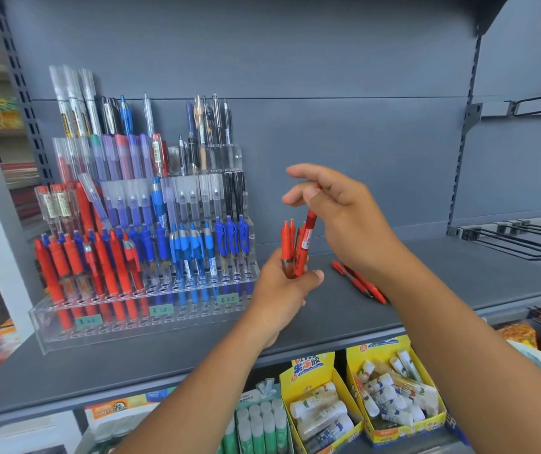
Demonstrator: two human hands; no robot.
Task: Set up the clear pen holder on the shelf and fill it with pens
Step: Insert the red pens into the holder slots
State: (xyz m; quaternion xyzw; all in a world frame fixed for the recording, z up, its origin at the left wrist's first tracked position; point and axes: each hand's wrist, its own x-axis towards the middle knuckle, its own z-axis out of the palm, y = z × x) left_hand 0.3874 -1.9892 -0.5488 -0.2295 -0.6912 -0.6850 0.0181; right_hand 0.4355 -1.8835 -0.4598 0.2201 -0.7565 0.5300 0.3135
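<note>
Holder [138, 329] is standing at the left end of the shelf [442, 283], back against the grey panel [344, 93]. It is clear stepped plastic with rows of holes, most of them already carrying red, blue and black pens. The front step seems to be showing empty holes (three small price tags [228, 299] are sitting on the step faces).

Just right of it, the left hand [282, 296] is gripping a bunch [287, 244] of red pens, fist round the lower ends, clicker ends pointing up. The right hand [344, 217] is pinching one red pen [309, 229] by its upper part between thumb and fingers, forefinger sticking out straight. That pen's lower end is lying in among the bunch; whether it is touching the left fingers, I cannot tell. Loose pens [359, 283], also red, are lying flat on the shelf beyond the right wrist, well apart from the holder.

Handling, as I am judging it: the pens are looking light, stiff and smooth-barrelled, apt to fan out of a slack fist. Each is best taken singly near the top, leaving the tip free to find a hole. The holder is looking rigid but brittle, and likely to slide on the smooth shelf, so steadying its front wall seems wise.

Below the shelf, yellow boxes [305, 376] of glue sticks are showing.
</note>
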